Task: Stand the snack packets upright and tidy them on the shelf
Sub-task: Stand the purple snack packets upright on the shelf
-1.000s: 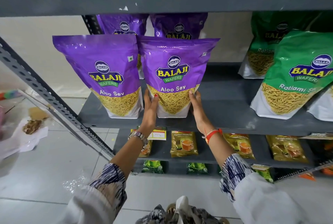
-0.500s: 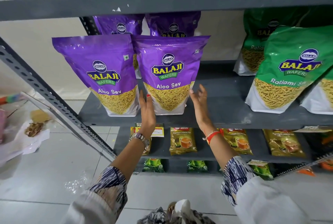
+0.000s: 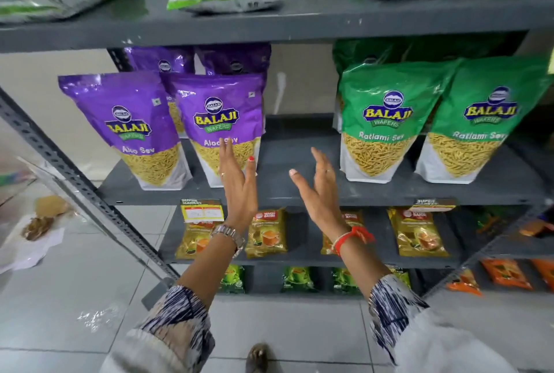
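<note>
Both hands, left hand [image 3: 238, 189] and right hand [image 3: 319, 192], have let go and hang empty with fingers spread; the purple Aloo Sev packet [image 3: 220, 127] stands upright beside its twin [image 3: 132, 127] on the shelf [image 3: 299, 147] (a stray brush could topple it).

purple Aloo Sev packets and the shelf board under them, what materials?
Purple Aloo Sev packets: glossy plastic film, likely laminated; bright glare and crinkles on top. Shelf board: looks like grey painted metal, matte, matching the perforated angle upright.

Two open hands — left hand [image 3: 238, 189], right hand [image 3: 319, 192] — raised before a grey shelf [image 3: 299, 192] where purple Aloo Sev packets [image 3: 215, 121] and green Ratlami Sev packets [image 3: 386, 115] stand upright.
</note>
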Available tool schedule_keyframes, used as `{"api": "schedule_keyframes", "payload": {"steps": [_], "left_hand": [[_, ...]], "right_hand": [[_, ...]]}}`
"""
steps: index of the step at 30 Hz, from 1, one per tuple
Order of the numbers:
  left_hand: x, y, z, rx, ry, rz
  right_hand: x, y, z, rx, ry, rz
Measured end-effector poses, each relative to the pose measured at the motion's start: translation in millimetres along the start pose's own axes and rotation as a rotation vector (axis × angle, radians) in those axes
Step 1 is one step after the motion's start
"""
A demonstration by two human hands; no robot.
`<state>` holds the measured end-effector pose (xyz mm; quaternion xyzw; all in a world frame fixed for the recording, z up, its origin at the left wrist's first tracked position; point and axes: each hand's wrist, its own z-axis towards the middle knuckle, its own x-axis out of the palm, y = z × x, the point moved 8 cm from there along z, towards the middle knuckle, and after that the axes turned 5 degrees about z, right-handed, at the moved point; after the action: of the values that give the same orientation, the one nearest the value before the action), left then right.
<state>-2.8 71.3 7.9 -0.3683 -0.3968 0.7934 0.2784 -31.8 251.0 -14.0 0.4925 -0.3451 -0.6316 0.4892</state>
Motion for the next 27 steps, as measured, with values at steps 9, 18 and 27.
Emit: {"api": "schedule_keyframes", "payload": {"steps": [9,18,27], "left_hand": [[-92,72,21,-0.135,-0.238,-0.133],[-174,182,102,-0.427,-0.296,-0.432],[-165,210,112,-0.553,-0.192,-0.423]], "right_hand": [[141,8,-15,0.274,0.273,0.353],[285,32,13,0.338,0.377,0.32],[317,29,29,0.373,0.303,0.404]]}}
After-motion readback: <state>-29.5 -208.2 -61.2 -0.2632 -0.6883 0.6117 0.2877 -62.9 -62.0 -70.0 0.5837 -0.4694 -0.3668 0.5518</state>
